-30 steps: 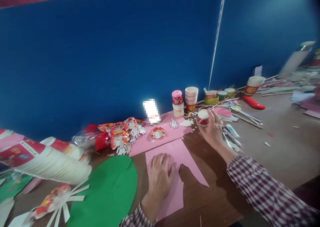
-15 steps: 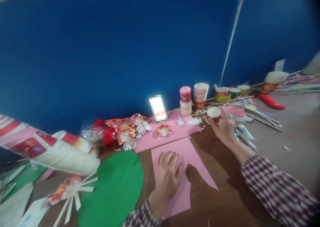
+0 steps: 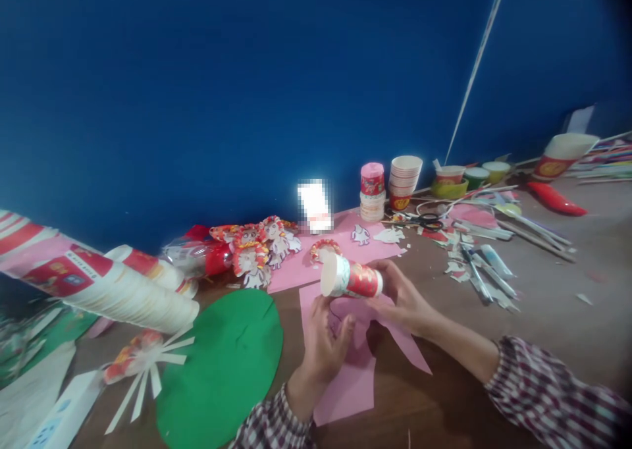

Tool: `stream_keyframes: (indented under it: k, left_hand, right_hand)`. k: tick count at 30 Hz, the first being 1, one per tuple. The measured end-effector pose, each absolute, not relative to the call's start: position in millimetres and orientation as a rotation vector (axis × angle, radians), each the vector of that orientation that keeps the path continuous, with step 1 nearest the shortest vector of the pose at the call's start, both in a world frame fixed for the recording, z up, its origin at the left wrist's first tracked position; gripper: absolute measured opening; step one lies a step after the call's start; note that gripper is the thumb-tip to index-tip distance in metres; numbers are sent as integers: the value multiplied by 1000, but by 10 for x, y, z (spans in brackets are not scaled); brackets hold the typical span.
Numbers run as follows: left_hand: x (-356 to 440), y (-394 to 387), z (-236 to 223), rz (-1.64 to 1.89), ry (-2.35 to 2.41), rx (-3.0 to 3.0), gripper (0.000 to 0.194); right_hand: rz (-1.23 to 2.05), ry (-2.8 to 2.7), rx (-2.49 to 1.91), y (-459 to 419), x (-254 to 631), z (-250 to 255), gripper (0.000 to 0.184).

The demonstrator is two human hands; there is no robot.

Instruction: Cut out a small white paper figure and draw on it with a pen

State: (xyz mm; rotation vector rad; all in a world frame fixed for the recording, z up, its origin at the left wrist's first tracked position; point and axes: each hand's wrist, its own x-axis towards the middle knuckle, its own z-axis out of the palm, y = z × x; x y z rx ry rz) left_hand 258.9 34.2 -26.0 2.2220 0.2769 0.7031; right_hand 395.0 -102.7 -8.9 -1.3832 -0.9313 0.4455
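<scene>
Right hand [image 3: 402,299] is holding a paper cup piece [image 3: 363,281], grip clamped around its red and white end; the piece is lying sideways in the air, pale round end pointing left, above the nearer pink sheet [image 3: 345,396]. Left hand [image 3: 323,347] is hovering or resting over that same sheet, can't tell which; its grip is staying loose, thumb and fingers apart, fingertips just under the pale end, contact unclear. Checked sleeves [image 3: 548,383] are covering both forearms.

Nearer sheet is lying on the brown desk [image 3: 419,409], its right side cut jagged. Farther pink sheet [image 3: 291,276] is lying beyond it, carrying a braided ring [image 3: 320,246], partly hidden behind the cup piece, plus a small white cutout [image 3: 360,236]. Maned paper figures [image 3: 251,245] are clustering at that sheet's left edge. Green oval sheet [image 3: 222,370] is lying left of the left hand; a long cup stack [image 3: 133,301] is leaning in beyond it. Pink-topped cup stack [image 3: 372,185] and taller cup stack [image 3: 405,179] are standing near the blue wall [image 3: 247,93]. Scissors [image 3: 429,221] are lying right of these, scraps and a white tube [image 3: 496,261] nearer. Red curved object [image 3: 557,199] is lying far right.
</scene>
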Motion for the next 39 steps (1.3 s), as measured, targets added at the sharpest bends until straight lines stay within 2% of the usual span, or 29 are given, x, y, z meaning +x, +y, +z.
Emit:
stream_keyframes:
  k: [5,9,14,17,22,24,28,36,39]
  left_hand:
    - [2602,342,-309,748,322,1960,44]
    - [2611,309,-273,730,287,1740,57]
    - [2607,300,-208,666,377,1711,49]
    - [2610,304,-235,592,454,1695,50]
    - [2612,371,-300,877,428,1774,56]
    - [2596,413,-286,1035,476,1903,50]
    - [2568,459,-230,1077,418,2093,18]
    - [2604,412,-320,835,500,1952,20]
    - [2604,397,-353,756,481,1921,20]
  right_hand:
    - [231,-1239,-1629,-1034,3873,-104,53]
    - [112,-1350,-1713,-1025,3855,-130,58]
    - [121,-1359,-1771,-1023,3835,-156,57]
    - [136,-1361,-1789,-1026,3835,-151,58]
    - [150,-1334,-1821,-1034,3872,-110,60]
    - [166,-1311,-1834,-1044,3892,-95,60]
    - [185,-1295,-1827,-1066,3904,-91,60]
    - [289,-1065,-1705,-1047,3912,-153,59]
    - [268,-1052,-1724,-1043,3913,-157,52]
